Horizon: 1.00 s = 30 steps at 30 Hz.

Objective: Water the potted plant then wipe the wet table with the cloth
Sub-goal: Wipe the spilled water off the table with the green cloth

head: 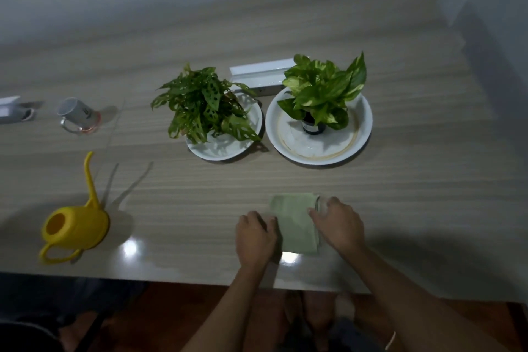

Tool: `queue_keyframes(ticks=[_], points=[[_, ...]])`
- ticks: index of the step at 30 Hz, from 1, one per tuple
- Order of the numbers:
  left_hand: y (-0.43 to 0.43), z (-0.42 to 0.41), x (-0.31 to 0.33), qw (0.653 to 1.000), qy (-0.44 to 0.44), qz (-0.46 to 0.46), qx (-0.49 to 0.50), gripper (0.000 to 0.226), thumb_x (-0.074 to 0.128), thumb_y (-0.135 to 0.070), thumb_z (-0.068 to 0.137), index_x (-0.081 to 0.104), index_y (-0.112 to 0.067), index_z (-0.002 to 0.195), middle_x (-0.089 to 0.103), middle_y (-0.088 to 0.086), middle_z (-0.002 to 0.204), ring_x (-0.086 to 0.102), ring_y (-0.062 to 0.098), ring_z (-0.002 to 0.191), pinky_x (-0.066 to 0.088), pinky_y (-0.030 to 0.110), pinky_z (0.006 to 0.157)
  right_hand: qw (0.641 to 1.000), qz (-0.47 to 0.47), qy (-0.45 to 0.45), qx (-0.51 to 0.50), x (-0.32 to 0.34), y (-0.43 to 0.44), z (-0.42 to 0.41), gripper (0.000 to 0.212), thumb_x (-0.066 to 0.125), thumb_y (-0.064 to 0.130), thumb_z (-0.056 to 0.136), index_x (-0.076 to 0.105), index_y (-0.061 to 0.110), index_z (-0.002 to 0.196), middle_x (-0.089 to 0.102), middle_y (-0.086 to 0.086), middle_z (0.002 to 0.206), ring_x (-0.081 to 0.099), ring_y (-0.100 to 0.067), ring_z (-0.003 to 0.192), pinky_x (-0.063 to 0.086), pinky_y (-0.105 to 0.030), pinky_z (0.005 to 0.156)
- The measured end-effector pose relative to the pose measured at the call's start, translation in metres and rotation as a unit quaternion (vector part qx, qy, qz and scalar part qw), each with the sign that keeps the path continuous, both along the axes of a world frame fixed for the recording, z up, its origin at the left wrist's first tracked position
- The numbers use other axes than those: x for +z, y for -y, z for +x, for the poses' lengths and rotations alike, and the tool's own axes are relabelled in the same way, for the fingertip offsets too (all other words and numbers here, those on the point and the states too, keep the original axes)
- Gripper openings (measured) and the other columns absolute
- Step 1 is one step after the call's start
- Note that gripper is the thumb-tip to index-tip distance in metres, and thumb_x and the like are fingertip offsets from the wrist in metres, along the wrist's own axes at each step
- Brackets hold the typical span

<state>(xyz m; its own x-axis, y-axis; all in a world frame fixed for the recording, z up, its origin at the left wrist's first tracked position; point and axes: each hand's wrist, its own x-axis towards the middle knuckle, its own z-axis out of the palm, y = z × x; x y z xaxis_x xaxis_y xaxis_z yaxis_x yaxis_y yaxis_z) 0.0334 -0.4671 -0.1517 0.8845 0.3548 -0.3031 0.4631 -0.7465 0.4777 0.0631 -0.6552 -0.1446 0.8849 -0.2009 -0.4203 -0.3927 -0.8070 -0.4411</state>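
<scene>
We have both hands on the folded green cloth (294, 223) near the counter (185, 194) edge: left hand (255, 234) and right hand (340, 224) lie loosely flat, not gripping. Risk: cloth bunches under uneven pressure, smearing water.

Dim, cool, low-contrast exposure throughout, with soft focus and mild smearing on the cloth (294, 223) and both hands. Two small bright glare spots on the glossy table (171, 186) near its front edge, indicating overhead sources; doubled thin shadows cast rightward from the yellow watering can (75, 227). Wide-angle bowing of table lines toward the edges; floor below nearly black.
</scene>
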Motion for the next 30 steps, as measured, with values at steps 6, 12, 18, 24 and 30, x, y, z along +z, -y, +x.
queue_keyframes(ticks=[6,12,18,24,30], points=[[0.031,0.015,0.012,0.993,-0.115,-0.006,-0.009,0.033,0.061,-0.032,0.084,0.053,-0.006,0.102,0.052,0.019,0.12,0.05,0.036,0.117,0.043,0.035,0.091,0.996,0.011,-0.093,0.012,0.005,-0.018,0.01,0.033,0.063,0.032,0.081,0.062,0.016,0.11,0.065,-0.009,0.118,0.063,-0.033,0.104,0.053,-0.037,0.083],[0.021,0.01,0.013,0.993,-0.038,-0.113,-0.009,0.018,0.053,-0.016,0.084,0.036,-0.016,0.079,0.049,0.003,0.079,0.053,0.029,0.077,0.031,0.033,0.061,0.993,0.089,-0.076,0.022,0.001,-0.025,0.012,0.028,0.056,0.024,0.078,0.059,0.02,0.105,0.065,-0.012,0.113,0.062,-0.034,0.1,0.05,-0.035,0.078],[-0.06,0.012,0.018,0.992,0.04,-0.119,0.029,0.02,0.059,-0.004,0.084,0.042,-0.013,0.08,0.048,-0.003,0.069,0.043,0.006,0.061,0.034,0.015,0.05,0.987,0.155,-0.033,0.005,0.004,-0.086,0.025,0.029,0.073,0.029,0.07,0.047,0.018,0.076,0.063,-0.006,0.081,0.06,-0.03,0.079,0.05,-0.037,0.071],[-0.192,0.009,0.021,0.99,0.052,-0.091,0.093,0.021,0.06,-0.003,0.085,0.042,-0.013,0.081,0.048,0.0,0.067,0.044,0.011,0.058,0.032,0.017,0.048,0.976,0.208,-0.033,0.06,0.002,-0.221,0.034,0.031,0.076,0.023,0.068,0.047,0.021,0.076,0.064,-0.003,0.079,0.062,-0.028,0.078,0.052,-0.038,0.071],[-0.306,0.001,0.015,0.986,0.023,-0.075,0.149,0.028,0.058,-0.008,0.093,0.035,-0.017,0.08,0.042,0.004,0.07,0.044,0.023,0.064,0.036,0.036,0.058,0.965,0.223,-0.036,0.136,0.0,-0.343,0.039,0.037,0.077,0.024,0.072,0.041,0.026,0.083,0.064,-0.004,0.09,0.062,-0.028,0.084,0.052,-0.04,0.074]])
